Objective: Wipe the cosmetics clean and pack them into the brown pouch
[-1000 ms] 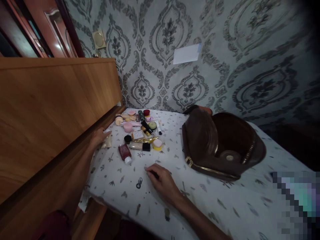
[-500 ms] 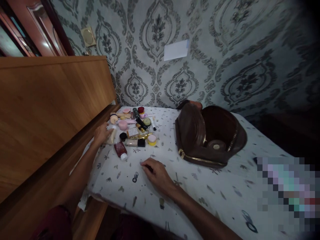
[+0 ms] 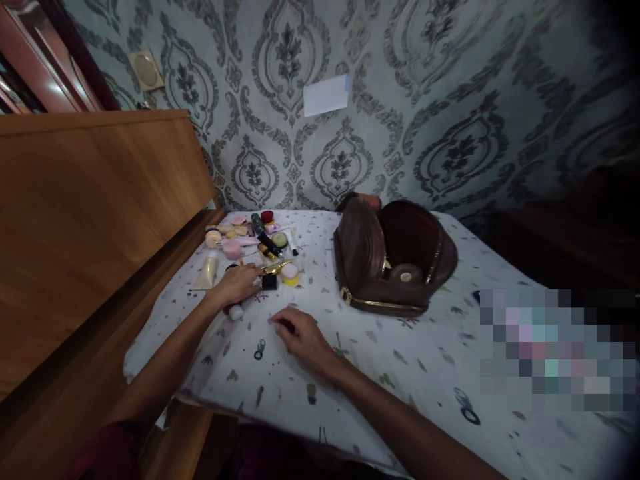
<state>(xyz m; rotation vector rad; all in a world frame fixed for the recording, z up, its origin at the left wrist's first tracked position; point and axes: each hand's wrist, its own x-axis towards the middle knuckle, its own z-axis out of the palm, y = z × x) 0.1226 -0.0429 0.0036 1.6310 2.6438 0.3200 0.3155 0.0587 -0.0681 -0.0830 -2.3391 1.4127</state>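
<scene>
My left hand point(image 3: 236, 285) lies over the near part of a cosmetics group, fingers stretched forward. Under it are a foundation bottle, its black cap point(image 3: 269, 283) showing, and a dark red bottle with a white cap point(image 3: 236, 312), mostly hidden. Left of this hand stands a cream-coloured squeeze tube point(image 3: 208, 271). A yellow jar with a pale pink lid point(image 3: 289, 274) sits just right of the fingertips. My right hand point(image 3: 301, 339) rests on the cloth, loosely curled, with a gap between thumb and forefinger and nothing in it.
Behind the left hand lie a pink jar point(image 3: 232, 250), a green-lidded jar point(image 3: 279, 240), a red jar point(image 3: 267, 217) and several tubes. An unzipped brown bag point(image 3: 385, 287) stands to the right. A wooden panel point(image 3: 100, 200) borders the left side; a patterned wall point(image 3: 340, 167) rises behind.
My left hand has left the cream-coloured tube and moved right over the foundation bottle and red bottle. My right hand keeps its place on the cloth. The whole view has shifted slightly.
</scene>
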